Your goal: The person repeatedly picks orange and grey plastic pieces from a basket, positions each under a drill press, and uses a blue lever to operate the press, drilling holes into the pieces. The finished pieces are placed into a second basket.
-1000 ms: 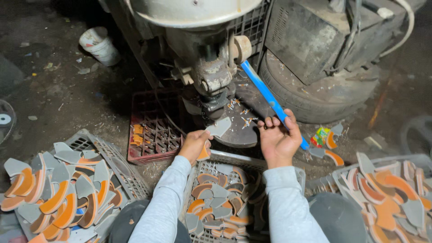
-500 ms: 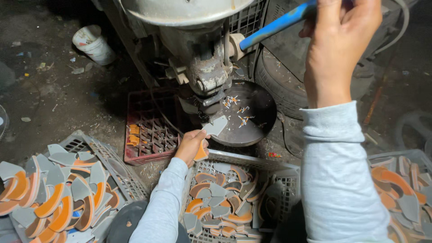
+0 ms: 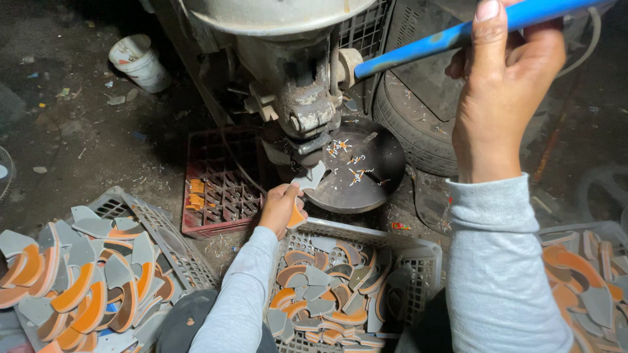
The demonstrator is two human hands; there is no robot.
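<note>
My left hand (image 3: 280, 208) holds a grey and orange curved piece (image 3: 309, 178) against the head of a grimy press machine (image 3: 302, 98), over its round dark plate (image 3: 363, 170). My right hand (image 3: 502, 91) is raised high at the upper right and grips the machine's blue lever handle (image 3: 425, 44). Small bright scraps lie on the plate.
A grey crate (image 3: 418, 252) of grey and orange curved pieces sits in front of me, with similar crates at the left (image 3: 124, 202) and right (image 3: 605, 229). A red crate (image 3: 219, 180) lies beside the machine. A white bucket (image 3: 139, 62) stands at the back left, a tyre (image 3: 412, 124) behind the plate.
My right hand went from low beside the plate up to the upper right, swinging the blue lever upward. My left hand stayed at the press holding the piece.
</note>
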